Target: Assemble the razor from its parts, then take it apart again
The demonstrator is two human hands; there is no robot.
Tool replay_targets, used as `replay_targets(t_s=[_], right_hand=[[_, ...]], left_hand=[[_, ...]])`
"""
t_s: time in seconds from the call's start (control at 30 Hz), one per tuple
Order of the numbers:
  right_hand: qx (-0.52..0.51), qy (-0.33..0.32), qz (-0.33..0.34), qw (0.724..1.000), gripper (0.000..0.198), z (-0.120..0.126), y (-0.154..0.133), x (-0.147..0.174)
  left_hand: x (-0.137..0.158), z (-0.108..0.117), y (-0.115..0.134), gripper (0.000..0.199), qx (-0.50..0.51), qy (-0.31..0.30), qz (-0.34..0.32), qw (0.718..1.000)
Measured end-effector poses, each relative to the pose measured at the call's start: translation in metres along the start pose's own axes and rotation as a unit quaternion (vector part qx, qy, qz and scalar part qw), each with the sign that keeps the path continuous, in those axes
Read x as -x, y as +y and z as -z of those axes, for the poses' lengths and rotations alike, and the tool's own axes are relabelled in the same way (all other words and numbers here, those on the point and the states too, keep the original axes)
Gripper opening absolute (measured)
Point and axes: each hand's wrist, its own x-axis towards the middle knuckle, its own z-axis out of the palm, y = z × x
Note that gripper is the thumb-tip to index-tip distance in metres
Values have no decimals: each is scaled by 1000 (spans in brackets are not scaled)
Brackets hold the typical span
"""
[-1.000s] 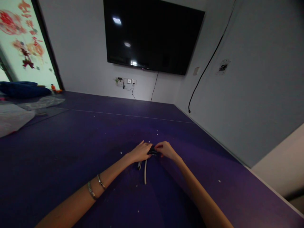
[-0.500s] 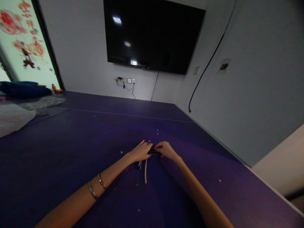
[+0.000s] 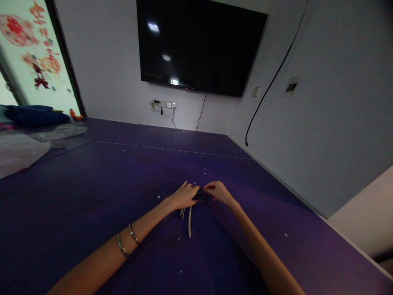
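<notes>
A small black object [image 3: 200,194], whose kind is too small to make out, lies on the purple surface. My left hand [image 3: 183,196] covers its left end, fingers closed on it. Against its upper right end, my right hand [image 3: 217,191] pinches thumb and finger together; what is between them, if anything, is too small to see. A pale, slightly curved strip [image 3: 189,223] extends toward me from under my left hand. Beside it, a short grey-and-black piece [image 3: 182,213] pokes out below the same hand.
The purple surface [image 3: 147,172] carries scattered white bits. Clear plastic wrap [image 3: 61,132], a whitish sheet [image 3: 23,153] and dark blue cloth [image 3: 37,116] lie at the left. Ahead, a television [image 3: 199,45] hangs on the wall; a black cable [image 3: 270,84] dangles on the right.
My right hand has shifted slightly right and up, so more of the black object shows. My left hand stays on it. The whole view has moved a little.
</notes>
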Motion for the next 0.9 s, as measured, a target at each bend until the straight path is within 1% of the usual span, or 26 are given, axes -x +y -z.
replay_targets(t_s=[0.2, 0.33, 0.4, 0.5, 0.57, 0.6, 0.67, 0.73, 0.8, 0.83, 0.9], right_hand=[[2, 2, -10, 1000, 24, 3, 0, 0], [6, -3, 2, 1000, 24, 1, 4, -1], [6, -4, 7, 1000, 24, 1, 6, -2], [9, 3, 3, 1000, 24, 1, 7, -2], [12, 6, 5, 1000, 24, 1, 4, -2], [14, 8, 6, 1000, 24, 2, 2, -1], [21, 13, 1, 1000, 24, 3, -2, 0], [28, 16, -4, 999, 24, 5, -8, 1], [30, 16, -4, 999, 25, 5, -14, 2], [31, 16, -1, 999, 25, 5, -17, 3], [29, 15, 1, 999, 26, 5, -22, 4]], left_hand=[[1, 4, 4, 62, -28, -23, 7, 999], [1, 8, 8, 63, -54, -21, 8, 998], [1, 16, 10, 58, -66, -3, 6, 998], [1, 38, 13, 40, -83, 37, 25, 996], [3, 56, 13, 27, -92, 59, 70, 992], [4, 65, 13, 25, -93, 56, 94, 990], [8, 76, 14, 23, -96, 31, 145, 984], [14, 80, 17, 23, -97, -11, 193, 976], [21, 75, 23, 23, -94, -57, 228, 968], [24, 71, 26, 23, -90, -80, 238, 964], [31, 60, 34, 25, -90, -107, 243, 960]])
